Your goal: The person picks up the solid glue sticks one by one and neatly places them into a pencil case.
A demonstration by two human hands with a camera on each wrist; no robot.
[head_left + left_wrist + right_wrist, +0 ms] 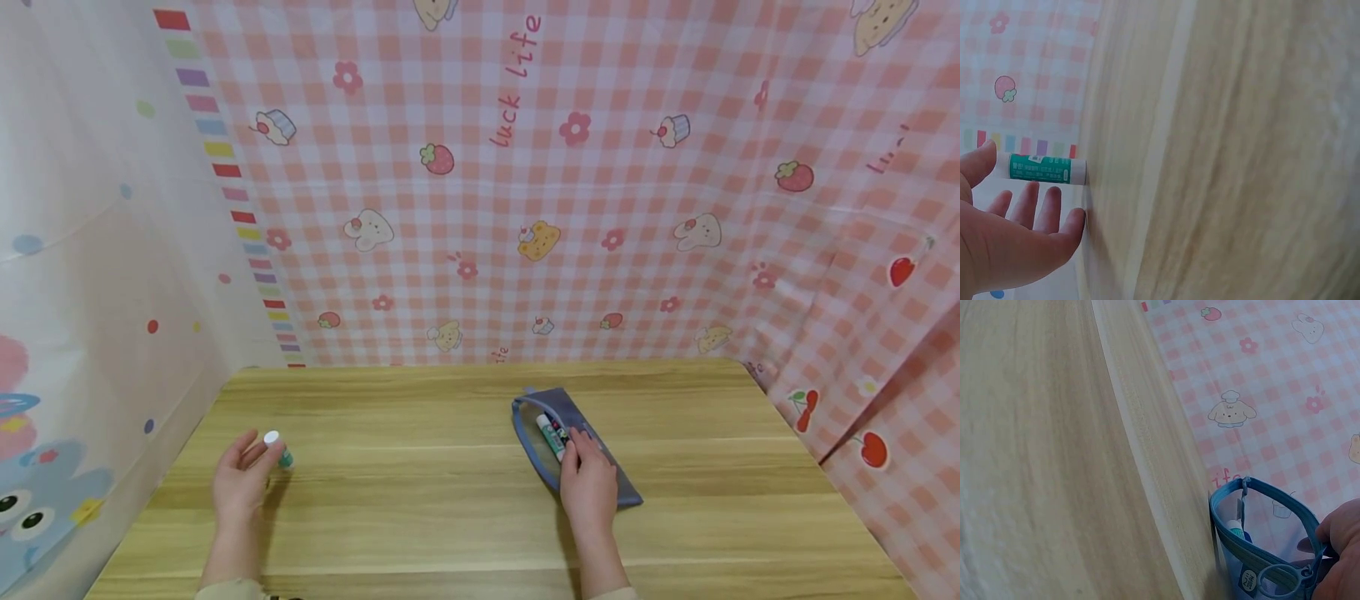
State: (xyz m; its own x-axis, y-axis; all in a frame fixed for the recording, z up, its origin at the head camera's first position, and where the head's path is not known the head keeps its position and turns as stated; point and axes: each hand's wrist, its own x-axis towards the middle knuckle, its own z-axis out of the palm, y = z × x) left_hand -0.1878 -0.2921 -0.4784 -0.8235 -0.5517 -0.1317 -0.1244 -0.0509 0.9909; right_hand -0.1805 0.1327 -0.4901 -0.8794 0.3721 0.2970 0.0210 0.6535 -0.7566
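A glue stick with a white cap and green label stands upright at the left of the table. My left hand is beside it, its fingers spread and extended. In the left wrist view, the thumb is near the capped end of the glue stick, and the other fingertips lie alongside it. My right hand pinches the edge of a blue-grey zip pouch, whose mouth gapes. Inside it lie a second glue stick and a dark item, both partly hidden.
The wooden table spreads between the two hands. A pink checked cloth hangs behind it, with white printed cloth at the left. A ring-shaped zip pull hangs at the pouch's mouth.
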